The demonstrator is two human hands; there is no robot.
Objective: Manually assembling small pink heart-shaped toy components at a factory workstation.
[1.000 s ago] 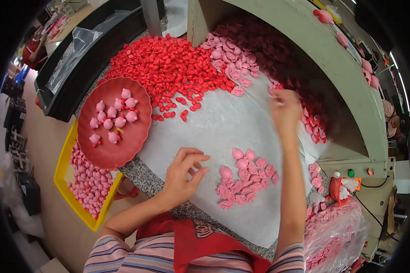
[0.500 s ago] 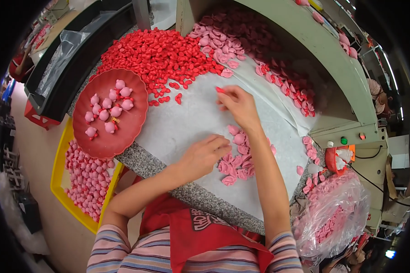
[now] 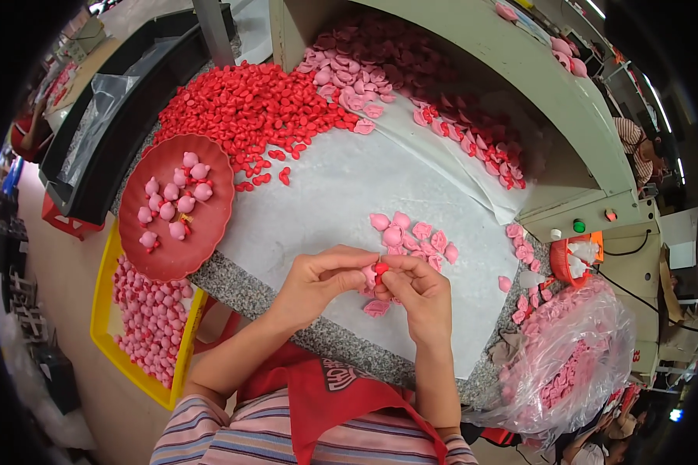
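Observation:
Both hands meet above the white paper sheet [image 3: 295, 209]. My left hand [image 3: 316, 284] pinches a small pink rubbery piece [image 3: 370, 277] between thumb and fingers. Against it, my right hand [image 3: 419, 291] presses a small glossy red piece [image 3: 381, 268]; the two touch, and fingers partly cover them. Just beyond and under the hands lies a loose cluster of pink cupped pieces [image 3: 422, 231]. To the left, a scalloped red plate [image 3: 159, 266] holds several round pink pieces with red parts attached.
A heap of red pieces [image 3: 248, 101] lies at the far left, beside pink pieces [image 3: 353, 77] near the grey-green machine [image 3: 597, 139]. A yellow crate [image 3: 101, 310] of pink-and-red pieces stands low at left. At right are a plastic bag [image 3: 589, 349] and a red basket [image 3: 560, 262].
My right hand has come back toward me from near the red heap with a red piece. My left hand has picked up a pink piece, and the two pieces are now together.

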